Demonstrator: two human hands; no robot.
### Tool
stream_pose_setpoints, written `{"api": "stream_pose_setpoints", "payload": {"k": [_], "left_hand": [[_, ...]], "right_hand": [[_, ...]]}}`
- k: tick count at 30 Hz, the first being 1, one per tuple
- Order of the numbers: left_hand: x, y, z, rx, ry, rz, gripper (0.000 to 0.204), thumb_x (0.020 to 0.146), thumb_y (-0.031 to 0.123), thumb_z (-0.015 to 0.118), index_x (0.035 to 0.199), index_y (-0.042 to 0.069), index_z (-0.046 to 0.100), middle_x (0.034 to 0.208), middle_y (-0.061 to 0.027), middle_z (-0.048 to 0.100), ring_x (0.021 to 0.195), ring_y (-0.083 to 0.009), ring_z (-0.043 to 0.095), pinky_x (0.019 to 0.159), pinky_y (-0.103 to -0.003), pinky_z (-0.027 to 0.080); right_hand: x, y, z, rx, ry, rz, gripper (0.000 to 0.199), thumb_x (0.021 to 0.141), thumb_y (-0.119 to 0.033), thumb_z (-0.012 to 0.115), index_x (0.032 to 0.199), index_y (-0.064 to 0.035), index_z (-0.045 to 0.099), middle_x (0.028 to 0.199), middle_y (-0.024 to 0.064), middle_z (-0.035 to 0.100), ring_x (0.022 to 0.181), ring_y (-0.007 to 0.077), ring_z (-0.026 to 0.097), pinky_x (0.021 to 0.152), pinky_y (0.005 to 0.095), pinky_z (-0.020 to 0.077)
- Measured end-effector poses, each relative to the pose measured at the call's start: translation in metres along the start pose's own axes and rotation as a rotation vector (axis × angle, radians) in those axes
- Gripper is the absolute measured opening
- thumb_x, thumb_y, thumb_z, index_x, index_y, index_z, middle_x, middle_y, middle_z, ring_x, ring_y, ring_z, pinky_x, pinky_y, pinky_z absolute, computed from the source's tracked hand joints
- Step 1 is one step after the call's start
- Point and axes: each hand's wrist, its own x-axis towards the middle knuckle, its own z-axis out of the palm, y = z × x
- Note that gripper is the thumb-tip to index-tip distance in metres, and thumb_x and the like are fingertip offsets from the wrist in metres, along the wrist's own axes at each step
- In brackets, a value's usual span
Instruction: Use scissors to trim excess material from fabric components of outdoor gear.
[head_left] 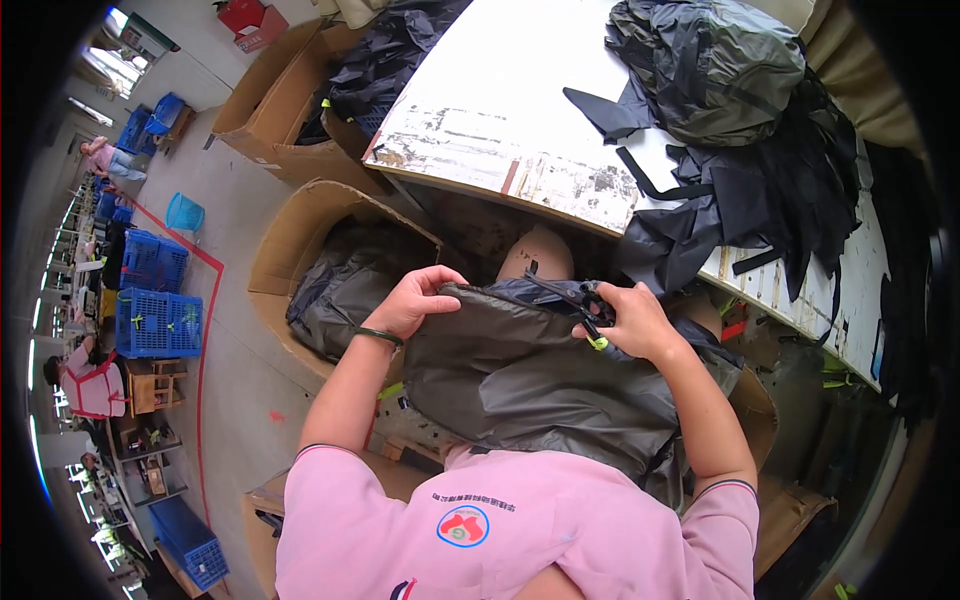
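Observation:
Spread over my lap lies a dark grey-green fabric piece (500,365) with a bound upper edge. My left hand (408,303) pinches that edge near its left corner, thumb and fingers closed on the cloth. In my right hand (638,322) is a pair of black scissors (560,287), their blades pointing left along the upper edge of the fabric. Fingers pass around the scissor handles, and a small yellow-green bit (598,343) shows beneath them. I cannot tell whether the blades touch the cloth.
Left of the fabric stands a cardboard box (268,262) filled with dark fabric. Ahead is a worn white table (480,100) bearing a heap of black and grey cloth (720,80). Another box (240,120) sits farther back. Blue crates (158,325) and people line the far left.

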Motion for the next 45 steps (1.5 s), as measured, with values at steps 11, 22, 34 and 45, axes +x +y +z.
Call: {"api": "stream_pose_setpoints", "payload": {"k": [11, 22, 34, 45], "left_hand": [[-0.039, 0.015, 0.026, -0.004, 0.067, 0.116, 0.021, 0.079, -0.003, 0.074, 0.092, 0.006, 0.06, 0.089, 0.0002, 0.065, 0.082, -0.0066, 0.06, 0.076, -0.021, 0.05], [-0.054, 0.017, 0.056, 0.226, 0.197, 0.358, 0.025, 0.078, -0.005, 0.074, 0.089, 0.007, 0.055, 0.088, 0.003, 0.055, 0.081, -0.0038, 0.052, 0.074, -0.019, 0.044], [-0.056, 0.014, 0.072, 0.269, 0.168, 0.429, 0.041, 0.078, -0.011, 0.072, 0.097, 0.01, 0.043, 0.09, -0.0001, 0.055, 0.082, -0.0058, 0.054, 0.076, -0.021, 0.047], [-0.059, 0.011, 0.08, 0.35, 0.24, 0.515, 0.04, 0.078, -0.008, 0.073, 0.103, 0.009, 0.045, 0.093, 0.0011, 0.053, 0.085, -0.006, 0.054, 0.078, -0.021, 0.047]], "right_hand": [[0.022, -0.053, -0.014, -0.104, -0.115, -0.248, 0.051, 0.067, -0.05, 0.082, 0.078, -0.0076, 0.057, 0.069, 0.0041, 0.062, 0.072, 0.0248, 0.062, 0.074, 0.0349, 0.0365], [0.033, -0.074, -0.042, -0.209, -0.258, -0.346, 0.05, 0.069, -0.052, 0.08, 0.082, -0.0093, 0.058, 0.067, 0.0035, 0.059, 0.074, 0.0248, 0.061, 0.075, 0.0355, 0.0357], [0.038, -0.096, -0.067, -0.339, -0.258, -0.465, 0.048, 0.071, -0.054, 0.077, 0.075, -0.0093, 0.061, 0.07, 0.0052, 0.063, 0.075, 0.0268, 0.064, 0.076, 0.0379, 0.0385], [0.03, -0.092, -0.061, -0.365, -0.231, -0.458, 0.046, 0.071, -0.053, 0.077, 0.072, -0.0092, 0.061, 0.063, 0.004, 0.062, 0.065, 0.0258, 0.061, 0.076, 0.0356, 0.0379]]}}
